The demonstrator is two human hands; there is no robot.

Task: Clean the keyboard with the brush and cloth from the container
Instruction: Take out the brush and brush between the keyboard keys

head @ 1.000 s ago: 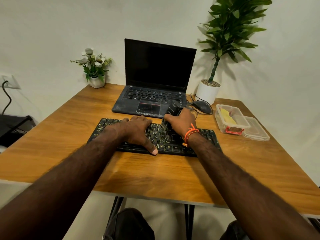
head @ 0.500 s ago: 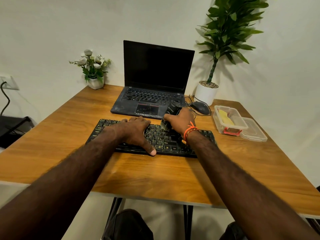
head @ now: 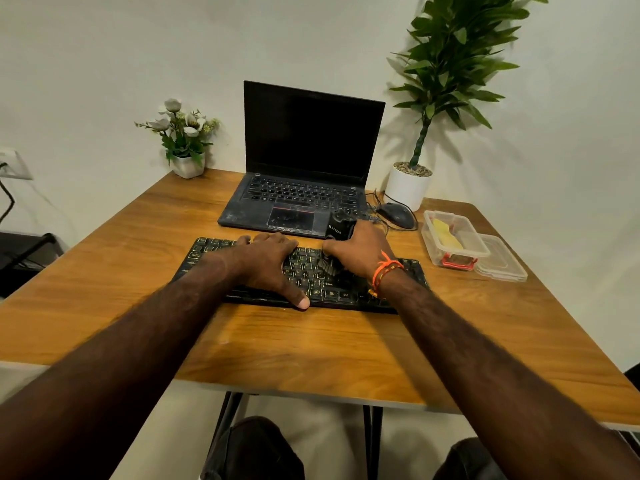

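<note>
A black keyboard (head: 349,292) with yellow legends lies on the wooden desk (head: 311,348). My left hand (head: 266,261) rests flat on its left-middle keys, thumb at the front edge. My right hand (head: 360,251) grips a black brush (head: 337,233), whose bristles (head: 327,266) touch the keys right of centre. At the right stands a clear plastic container (head: 457,242) with a yellow cloth (head: 446,233) inside.
An open dusty laptop (head: 304,188) stands behind the keyboard. A mouse (head: 398,214) and cables lie beside a white potted plant (head: 408,185). A small flower pot (head: 187,164) is at the back left. The container's lid (head: 502,263) lies at the right edge.
The brush in my right hand has shifted slightly on the keys. My left hand stays pressed on the keyboard.
</note>
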